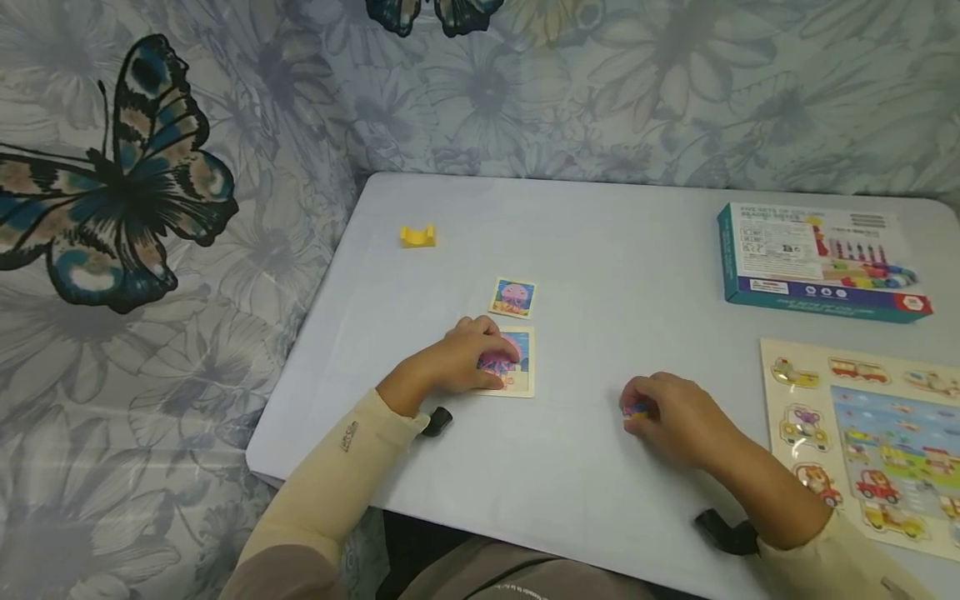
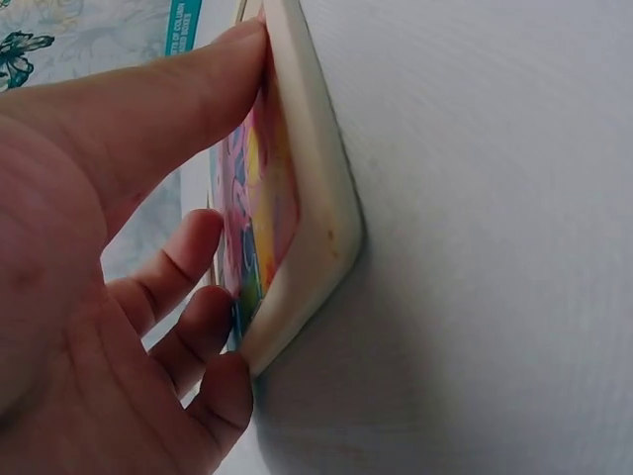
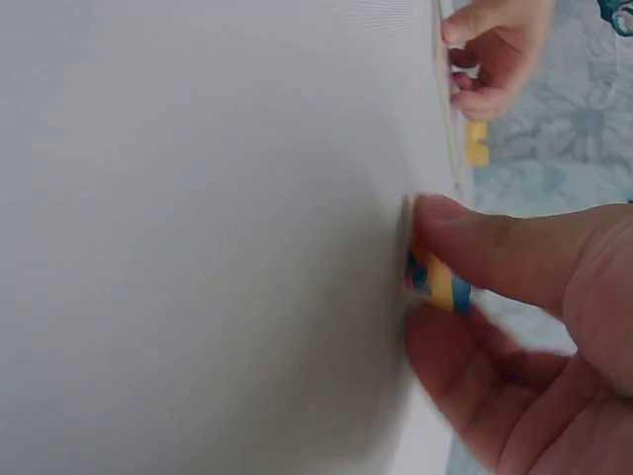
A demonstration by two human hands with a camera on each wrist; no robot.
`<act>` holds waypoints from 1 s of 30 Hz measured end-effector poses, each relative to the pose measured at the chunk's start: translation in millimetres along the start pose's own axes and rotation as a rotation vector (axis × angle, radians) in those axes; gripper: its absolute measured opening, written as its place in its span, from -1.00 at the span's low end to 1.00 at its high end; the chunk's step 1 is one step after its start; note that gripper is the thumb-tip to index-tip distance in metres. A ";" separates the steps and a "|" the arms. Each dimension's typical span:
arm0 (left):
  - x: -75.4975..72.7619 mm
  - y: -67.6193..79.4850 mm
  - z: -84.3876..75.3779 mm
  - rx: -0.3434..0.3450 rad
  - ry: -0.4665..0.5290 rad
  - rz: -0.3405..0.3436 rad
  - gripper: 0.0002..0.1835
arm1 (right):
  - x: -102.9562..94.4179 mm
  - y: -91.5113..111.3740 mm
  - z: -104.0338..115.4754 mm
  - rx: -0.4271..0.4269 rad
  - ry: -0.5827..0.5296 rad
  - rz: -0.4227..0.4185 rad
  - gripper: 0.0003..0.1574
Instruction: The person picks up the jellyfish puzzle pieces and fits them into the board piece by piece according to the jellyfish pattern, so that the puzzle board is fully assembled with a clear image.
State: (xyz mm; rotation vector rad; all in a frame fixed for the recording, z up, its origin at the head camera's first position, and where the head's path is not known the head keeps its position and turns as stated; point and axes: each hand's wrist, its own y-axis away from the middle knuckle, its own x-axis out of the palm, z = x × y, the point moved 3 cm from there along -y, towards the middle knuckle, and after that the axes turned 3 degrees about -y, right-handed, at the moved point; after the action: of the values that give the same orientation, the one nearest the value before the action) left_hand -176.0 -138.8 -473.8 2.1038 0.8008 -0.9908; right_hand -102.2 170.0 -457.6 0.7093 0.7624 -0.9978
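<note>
A square jellyfish puzzle board (image 1: 527,367) with a pale frame lies flat on the table. My left hand (image 1: 472,357) grips it from the left, thumb and curled fingers on its picture and frame; part of the picture is hidden under the hand. Just beyond the board is a smaller jellyfish picture card (image 1: 513,297). Apart from these, to the right, my right hand (image 1: 671,417) pinches a small colourful puzzle piece (image 3: 420,275) between thumb and fingers, low at the tabletop. The fingers cover most of the piece.
A yellow plastic piece (image 1: 417,237) sits at the back left. At the back right lies a teal-edged box (image 1: 825,262). A large vehicle puzzle board (image 1: 780,367) occupies the right side, beside the right forearm. The table's front edge (image 1: 480,525) runs below the hands.
</note>
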 end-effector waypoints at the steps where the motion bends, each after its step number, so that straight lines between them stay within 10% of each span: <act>1: 0.0 0.1 0.8 -0.001 0.007 -0.001 -0.60 | -0.2 -4.1 2.2 -0.009 -0.014 -0.001 -0.78; 15: -1.1 -3.8 6.5 -0.013 0.048 0.016 -0.57 | 30.8 -92.2 66.9 -0.175 -0.258 0.019 -0.87; 30: -2.4 -4.8 5.0 -0.025 0.069 0.004 -0.57 | 43.1 -115.2 84.4 -0.151 -0.045 0.091 -0.65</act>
State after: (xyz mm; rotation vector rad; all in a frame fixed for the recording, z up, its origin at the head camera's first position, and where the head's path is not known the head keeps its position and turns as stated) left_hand -182.8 -140.4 -475.7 2.1276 0.8390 -0.9061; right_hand -173.5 39.3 -466.4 0.5844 0.7514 -0.8613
